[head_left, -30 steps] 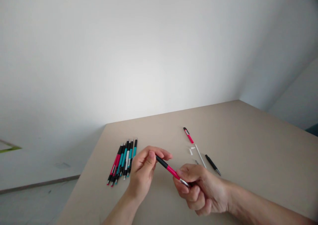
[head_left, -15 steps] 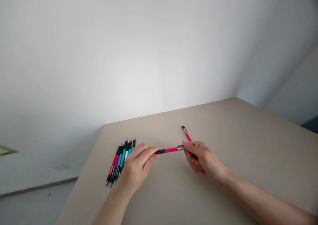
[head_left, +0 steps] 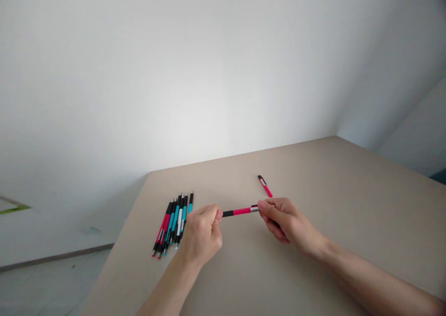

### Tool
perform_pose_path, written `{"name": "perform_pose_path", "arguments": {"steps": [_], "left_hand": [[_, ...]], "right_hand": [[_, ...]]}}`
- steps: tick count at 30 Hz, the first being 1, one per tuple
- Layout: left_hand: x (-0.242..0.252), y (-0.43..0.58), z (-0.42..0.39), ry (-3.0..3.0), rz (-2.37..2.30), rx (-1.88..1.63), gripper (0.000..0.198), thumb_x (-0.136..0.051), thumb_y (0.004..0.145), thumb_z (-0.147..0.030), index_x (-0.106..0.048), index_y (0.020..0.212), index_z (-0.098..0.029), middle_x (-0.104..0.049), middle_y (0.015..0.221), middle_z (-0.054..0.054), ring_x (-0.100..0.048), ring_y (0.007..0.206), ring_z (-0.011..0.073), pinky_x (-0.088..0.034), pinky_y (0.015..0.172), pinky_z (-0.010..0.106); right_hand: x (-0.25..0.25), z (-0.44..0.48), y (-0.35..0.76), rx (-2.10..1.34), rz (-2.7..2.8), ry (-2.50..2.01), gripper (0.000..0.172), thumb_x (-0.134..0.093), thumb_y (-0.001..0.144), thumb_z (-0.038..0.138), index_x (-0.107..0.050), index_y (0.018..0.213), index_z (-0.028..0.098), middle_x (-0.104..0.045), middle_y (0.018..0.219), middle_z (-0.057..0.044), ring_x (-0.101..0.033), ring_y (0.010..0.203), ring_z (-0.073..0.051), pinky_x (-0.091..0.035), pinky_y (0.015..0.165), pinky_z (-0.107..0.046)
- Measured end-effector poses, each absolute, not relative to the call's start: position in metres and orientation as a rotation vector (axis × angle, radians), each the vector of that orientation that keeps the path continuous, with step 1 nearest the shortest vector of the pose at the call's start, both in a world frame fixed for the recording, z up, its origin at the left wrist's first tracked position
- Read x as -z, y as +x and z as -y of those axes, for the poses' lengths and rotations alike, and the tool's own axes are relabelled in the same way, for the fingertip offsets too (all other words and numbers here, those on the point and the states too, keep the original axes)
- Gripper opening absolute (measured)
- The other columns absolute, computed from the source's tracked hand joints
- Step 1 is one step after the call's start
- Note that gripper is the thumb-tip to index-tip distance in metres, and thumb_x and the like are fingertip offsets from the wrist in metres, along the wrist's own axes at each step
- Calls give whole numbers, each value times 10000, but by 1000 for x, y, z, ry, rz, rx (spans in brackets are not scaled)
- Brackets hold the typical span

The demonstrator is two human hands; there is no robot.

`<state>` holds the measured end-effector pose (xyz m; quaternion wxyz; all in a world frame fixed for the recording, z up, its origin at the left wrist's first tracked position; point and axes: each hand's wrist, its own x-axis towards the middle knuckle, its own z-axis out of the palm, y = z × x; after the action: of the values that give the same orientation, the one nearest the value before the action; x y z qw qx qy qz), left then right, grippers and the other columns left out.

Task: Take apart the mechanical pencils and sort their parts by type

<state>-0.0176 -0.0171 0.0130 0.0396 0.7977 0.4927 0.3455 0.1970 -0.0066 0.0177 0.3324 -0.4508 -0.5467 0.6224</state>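
Observation:
A pink pen with a black grip and a white label is stretched level between my two hands, above the table. My left hand is closed around its black grip end, the fingers curled and hiding the tip. At the other end, my right hand pinches the pen by the clip and label between thumb and fingers. Just beyond my right hand lies a second pink pen with a black end, its lower part hidden by that hand.
To the left of my left hand, several pink, teal and white pens lie side by side, tips pointing away from me. The beige table meets a white wall at its back edge.
My left hand has rolled from a straight-fingered pinch into a curled, fist-like hold on the grip end. My right hand keeps its pinch. The view has shifted slightly.

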Motion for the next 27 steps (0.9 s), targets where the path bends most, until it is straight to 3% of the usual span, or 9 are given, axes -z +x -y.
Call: {"name": "perform_pose_path", "arguments": {"steps": [4, 9, 11, 16, 19, 23, 27], "left_hand": [[-15, -20, 17, 2123, -1545, -903, 421, -336, 907, -299, -385, 502, -195, -312, 421, -45, -337, 395, 103, -182, 444, 254], [-11, -23, 15, 1653, -1398, -776, 462, -308, 909, -432, -369, 508, -211, -229, 416, -68, -247, 378, 99, -155, 412, 249], [-11, -20, 16, 1678, -1432, -834, 456, -313, 919, -427, -414, 536, -202, -248, 426, -68, -265, 390, 101, -176, 421, 246], [-17, -14, 21, 2170, -1429, -1095, 268, -419, 925, -285, -580, 755, -155, -519, 628, 3, -463, 567, 120, -321, 549, 231], [-17, -14, 22, 2279, -1338, -1116, 164, -474, 909, -254, -589, 851, -152, -529, 690, 7, -467, 583, 112, -339, 553, 216], [-14, -13, 24, 2315, -1372, -1047, 242, -406, 927, -224, -530, 729, -164, -492, 643, -1, -450, 568, 113, -302, 535, 232], [-14, -10, 26, 2191, -1518, -1013, 387, -341, 928, -269, -386, 552, -190, -363, 499, -34, -368, 473, 108, -216, 487, 264]], "right_hand": [[-26, 7, 204, -1288, 1785, -1126, 438, -434, 884, 532, -444, 618, 184, -415, 489, 41, -311, 437, -74, -233, 424, -225], [-27, 6, 206, -1050, 1932, -1030, 377, -437, 906, 460, -493, 666, 175, -377, 519, 44, -297, 469, -84, -215, 452, -244], [-24, 5, 205, -1095, 1844, -1064, 408, -447, 897, 480, -472, 623, 178, -375, 506, 44, -295, 462, -82, -211, 446, -244], [-17, -2, 201, -1360, 1424, -1172, 526, -435, 872, 556, -382, 494, 194, -363, 382, 44, -259, 374, -66, -194, 401, -240], [-14, -4, 200, -1481, 1215, -1189, 523, -484, 832, 578, -358, 488, 205, -307, 328, 67, -205, 321, -57, -140, 366, -238], [-14, -3, 201, -1528, 1231, -1192, 542, -483, 827, 588, -359, 464, 204, -311, 300, 61, -193, 301, -50, -126, 359, -238], [-16, -1, 202, -1527, 1390, -1177, 551, -440, 857, 580, -375, 465, 198, -349, 310, 47, -218, 316, -54, -155, 370, -239]]}}
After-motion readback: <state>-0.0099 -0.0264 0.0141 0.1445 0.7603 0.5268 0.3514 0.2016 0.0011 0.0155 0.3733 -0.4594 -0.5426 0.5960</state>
